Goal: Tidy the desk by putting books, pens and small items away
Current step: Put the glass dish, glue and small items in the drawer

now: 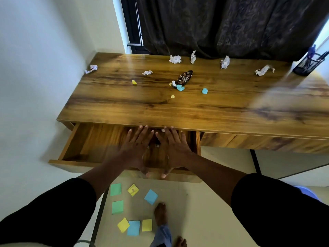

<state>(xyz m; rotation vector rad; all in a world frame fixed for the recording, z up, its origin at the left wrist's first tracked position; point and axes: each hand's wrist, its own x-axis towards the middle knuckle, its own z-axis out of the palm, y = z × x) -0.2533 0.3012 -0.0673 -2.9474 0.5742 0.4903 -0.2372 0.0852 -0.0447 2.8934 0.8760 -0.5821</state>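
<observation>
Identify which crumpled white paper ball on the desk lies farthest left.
The crumpled white paper by the wall, at the desk's back-left corner; the other white balls all lie further right.

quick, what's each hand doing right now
Left hand: open, fingers spread flat inside the open drawer.
Right hand: open, same, holding nothing.

Wooden desk (pixel 178 107) bears crumpled papers (pixel 175 59), wrapper (pixel 185 77), pen holder (pixel 307 65)
</observation>
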